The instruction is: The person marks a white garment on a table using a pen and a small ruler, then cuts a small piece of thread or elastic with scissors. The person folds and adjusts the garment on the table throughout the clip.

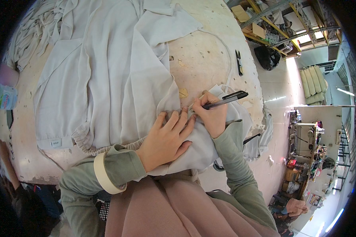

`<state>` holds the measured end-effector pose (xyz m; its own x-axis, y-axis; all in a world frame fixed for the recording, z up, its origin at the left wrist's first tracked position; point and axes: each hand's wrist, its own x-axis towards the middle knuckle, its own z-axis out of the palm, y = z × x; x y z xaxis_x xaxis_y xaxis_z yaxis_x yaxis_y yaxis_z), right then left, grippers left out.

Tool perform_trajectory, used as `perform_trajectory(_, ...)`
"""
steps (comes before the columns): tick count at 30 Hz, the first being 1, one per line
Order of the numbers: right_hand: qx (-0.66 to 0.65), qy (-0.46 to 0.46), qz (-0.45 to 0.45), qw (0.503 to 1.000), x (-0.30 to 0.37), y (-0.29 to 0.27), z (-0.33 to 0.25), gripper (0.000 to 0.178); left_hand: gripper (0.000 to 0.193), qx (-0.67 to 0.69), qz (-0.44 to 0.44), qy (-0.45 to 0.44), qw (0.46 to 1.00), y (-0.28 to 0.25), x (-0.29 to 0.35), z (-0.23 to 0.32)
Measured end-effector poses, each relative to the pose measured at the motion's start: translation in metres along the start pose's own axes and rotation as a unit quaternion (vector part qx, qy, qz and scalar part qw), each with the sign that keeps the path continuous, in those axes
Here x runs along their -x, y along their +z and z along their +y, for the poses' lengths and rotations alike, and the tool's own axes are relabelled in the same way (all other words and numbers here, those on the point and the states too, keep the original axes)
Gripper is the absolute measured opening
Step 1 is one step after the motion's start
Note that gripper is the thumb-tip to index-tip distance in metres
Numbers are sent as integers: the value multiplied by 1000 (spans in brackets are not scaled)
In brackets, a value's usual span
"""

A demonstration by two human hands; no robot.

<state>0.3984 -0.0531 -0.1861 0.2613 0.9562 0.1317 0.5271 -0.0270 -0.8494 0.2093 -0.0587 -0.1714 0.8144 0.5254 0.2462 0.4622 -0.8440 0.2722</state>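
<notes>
Brown cloth point(146, 209) is seen nearest the camera. Palm down, the left hand point(164, 136) is pressed onto the pale grey garment point(110, 79), its fingers slightly apart; a tape roll point(103, 173) is looped around that wrist. The right hand point(213, 116) is turned inward, its fingers clamped on a slanted black pen point(225, 100). The garment is spread across the tabletop point(201, 51).

Scuffed pale table point(209, 51) with a light-grey garment point(110, 79), bunched cloth point(37, 37) and black snips point(239, 65) on top.
</notes>
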Motion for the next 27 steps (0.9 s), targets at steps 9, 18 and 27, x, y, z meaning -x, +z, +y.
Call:
perform_trajectory(9, -13, -13, 7, 1000, -1, 1, -1, 21, 66, -9, 8, -1, 1000, 1, 0, 0)
perform_trajectory(18, -14, -29, 20, 999, -1, 0, 2, 23, 66, -8, 14, 1, 1000, 1, 0, 0)
perform_trajectory(27, 17, -12, 30, 999, -2, 1, -2, 23, 65, -2, 14, -1, 1000, 2, 0, 1)
